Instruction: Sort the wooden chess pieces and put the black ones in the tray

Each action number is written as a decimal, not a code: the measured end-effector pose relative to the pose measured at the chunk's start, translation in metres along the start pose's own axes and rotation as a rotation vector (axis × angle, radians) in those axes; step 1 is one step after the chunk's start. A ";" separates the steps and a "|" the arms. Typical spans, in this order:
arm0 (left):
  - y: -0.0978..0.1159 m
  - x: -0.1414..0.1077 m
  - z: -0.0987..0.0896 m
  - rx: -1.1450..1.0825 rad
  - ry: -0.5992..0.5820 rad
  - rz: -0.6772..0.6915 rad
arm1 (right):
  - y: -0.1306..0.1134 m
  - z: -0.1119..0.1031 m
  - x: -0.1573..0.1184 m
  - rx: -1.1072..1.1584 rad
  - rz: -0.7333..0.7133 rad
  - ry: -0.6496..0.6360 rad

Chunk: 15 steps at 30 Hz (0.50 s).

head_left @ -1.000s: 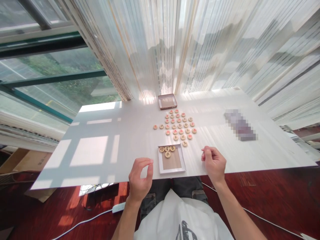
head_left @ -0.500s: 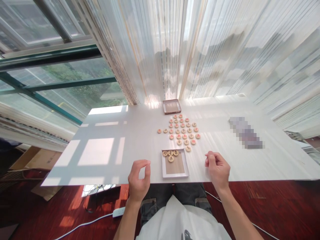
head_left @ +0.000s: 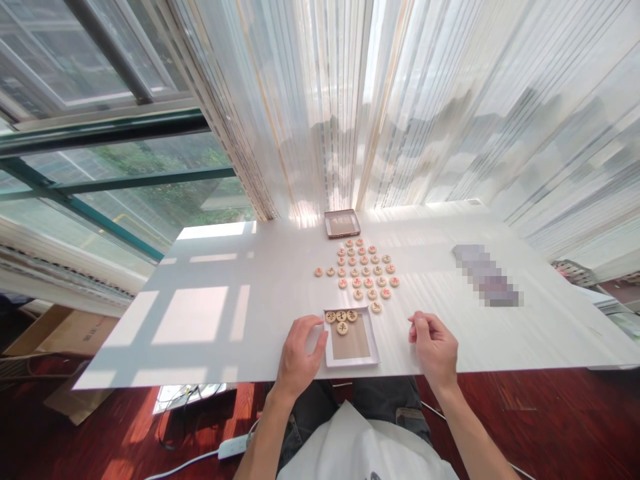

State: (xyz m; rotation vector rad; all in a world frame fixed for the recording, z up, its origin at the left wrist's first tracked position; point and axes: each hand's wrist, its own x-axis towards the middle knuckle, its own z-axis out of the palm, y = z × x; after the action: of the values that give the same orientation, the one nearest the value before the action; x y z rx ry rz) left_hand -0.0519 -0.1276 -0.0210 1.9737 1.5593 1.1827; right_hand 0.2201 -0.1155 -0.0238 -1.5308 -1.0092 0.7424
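My left hand (head_left: 301, 355) is beside the left wall of a shallow open box (head_left: 376, 357), thumb and fingers apart. Its fingertips reach the box's edge; I cannot tell whether they touch it. Inside the box, three Chinese chess pieces (head_left: 341, 317) form a row along the far wall, with one more piece (head_left: 343, 328) just below them. To the right of the box, my right hand (head_left: 434, 347) is closed over the table, fingers curled; whatever is inside them, if anything, is hidden. Several round xiangqi pieces (head_left: 367, 271) with red or black characters lie loosely grouped beyond the box.
A second shallow tray or lid (head_left: 343, 233) stands at the far side of the white table (head_left: 280, 293). On the right lies a pixelated object (head_left: 487, 277). Curtains (head_left: 320, 133) hang behind the table. A white power strip (head_left: 233, 447) is on the floor at lower left.
My left hand has moved right to the box's left edge, its fingers now more spread. My right hand stays closed in about the same place. The view has tilted slightly upward.
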 end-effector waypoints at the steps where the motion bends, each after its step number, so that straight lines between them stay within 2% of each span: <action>1: 0.000 0.000 0.000 0.003 -0.002 -0.001 | 0.000 0.000 0.000 -0.004 0.001 -0.001; 15: 0.002 0.005 0.000 0.015 -0.025 0.005 | 0.001 0.001 0.002 -0.024 0.000 -0.024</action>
State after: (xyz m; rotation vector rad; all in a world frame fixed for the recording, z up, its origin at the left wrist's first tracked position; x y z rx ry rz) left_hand -0.0510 -0.1239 -0.0179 1.9954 1.5564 1.1470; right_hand 0.2206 -0.1132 -0.0251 -1.5459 -1.0389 0.7526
